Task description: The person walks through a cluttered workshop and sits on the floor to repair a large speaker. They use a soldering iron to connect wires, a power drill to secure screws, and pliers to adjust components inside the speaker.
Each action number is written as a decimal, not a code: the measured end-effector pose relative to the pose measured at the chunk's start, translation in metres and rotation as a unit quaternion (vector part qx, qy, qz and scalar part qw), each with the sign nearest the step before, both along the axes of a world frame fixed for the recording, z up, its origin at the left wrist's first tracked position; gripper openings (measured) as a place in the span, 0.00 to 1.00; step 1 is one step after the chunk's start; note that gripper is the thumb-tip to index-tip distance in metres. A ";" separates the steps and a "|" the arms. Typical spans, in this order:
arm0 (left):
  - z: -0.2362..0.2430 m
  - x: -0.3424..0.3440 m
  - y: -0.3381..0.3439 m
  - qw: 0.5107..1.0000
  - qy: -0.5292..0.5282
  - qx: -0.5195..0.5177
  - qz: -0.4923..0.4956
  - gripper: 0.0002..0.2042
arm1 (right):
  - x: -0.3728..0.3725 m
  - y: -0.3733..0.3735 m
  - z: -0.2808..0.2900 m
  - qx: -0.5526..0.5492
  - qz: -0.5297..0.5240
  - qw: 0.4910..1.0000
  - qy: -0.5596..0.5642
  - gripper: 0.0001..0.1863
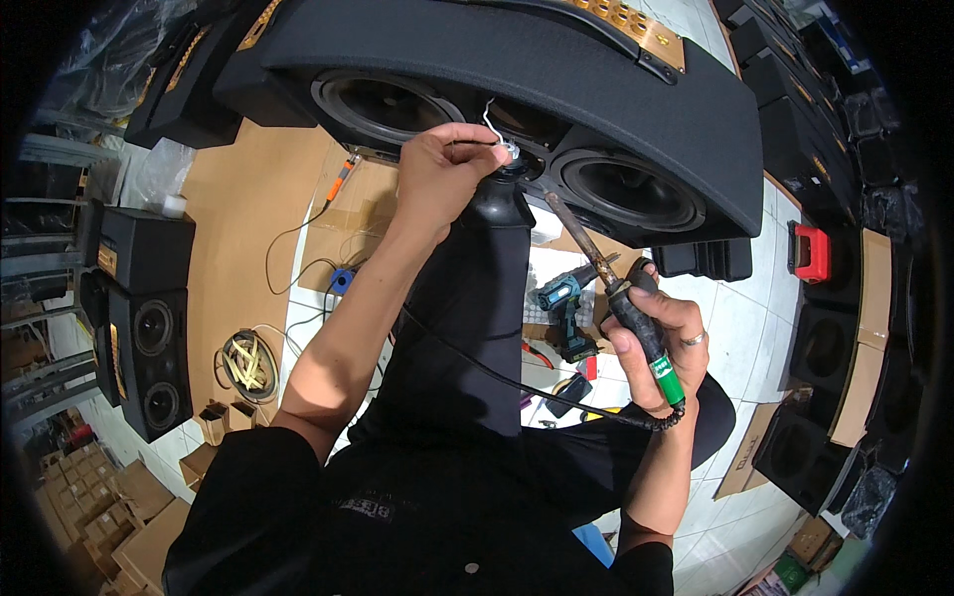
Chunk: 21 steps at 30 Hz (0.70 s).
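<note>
Left hand (439,181) pinching white wire (491,119) before speaker (447,55), fingers nearly meeting. Right hand (661,333) wrapping iron (644,338) by handle, nearby. Wire probably bending easily; iron likely feeling rigid, rod (579,236) possibly burning.

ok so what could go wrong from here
If the soldering iron is hot, which the picture can't show, a slip of the right hand could burn the left hand, its fingertips pinched at a white wire.
Its tip also points toward the speaker cabinet, so it might mark the nearby cone.
The black cord crosses the person's leg, so a leg movement might tug the iron.
</note>
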<state>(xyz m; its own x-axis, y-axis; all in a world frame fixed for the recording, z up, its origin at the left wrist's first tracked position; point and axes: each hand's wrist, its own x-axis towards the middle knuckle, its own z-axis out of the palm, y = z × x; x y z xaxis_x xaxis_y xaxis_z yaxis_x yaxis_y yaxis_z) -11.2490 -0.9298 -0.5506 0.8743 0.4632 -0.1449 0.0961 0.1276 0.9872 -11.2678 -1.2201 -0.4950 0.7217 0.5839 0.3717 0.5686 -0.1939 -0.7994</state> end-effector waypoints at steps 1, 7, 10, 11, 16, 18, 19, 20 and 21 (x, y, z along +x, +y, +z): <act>-0.001 -0.001 0.001 1.000 -0.008 0.017 -0.001 0.09 | 0.000 0.001 0.000 0.003 -0.001 1.000 0.007 0.17; -0.012 -0.007 0.010 0.992 -0.080 0.095 0.014 0.09 | 0.000 0.003 -0.005 -0.004 -0.003 1.000 0.017 0.17; -0.001 -0.013 0.013 0.981 -0.039 0.193 0.005 0.09 | -0.001 0.003 -0.010 -0.003 -0.005 1.000 0.030 0.17; 0.005 -0.018 0.013 0.978 -0.015 0.207 -0.005 0.09 | -0.001 0.004 -0.011 0.001 -0.001 1.000 0.027 0.17; 0.015 -0.058 0.007 0.956 -0.003 0.293 -0.007 0.09 | 0.005 0.012 -0.008 0.016 0.017 0.999 0.025 0.16; 0.007 -0.069 0.007 0.959 -0.004 0.274 -0.068 0.07 | 0.002 0.012 -0.009 0.042 -0.004 0.995 0.095 0.15; 0.006 -0.072 0.007 0.959 -0.017 0.273 -0.073 0.07 | 0.003 0.008 -0.013 0.041 -0.018 0.991 0.125 0.15; 0.006 -0.074 0.006 0.959 -0.029 0.273 -0.077 0.07 | 0.003 0.010 -0.016 0.059 -0.023 0.987 0.145 0.15; 0.007 -0.074 0.006 0.958 -0.043 0.272 -0.082 0.08 | 0.003 0.013 -0.018 0.078 -0.029 0.983 0.163 0.16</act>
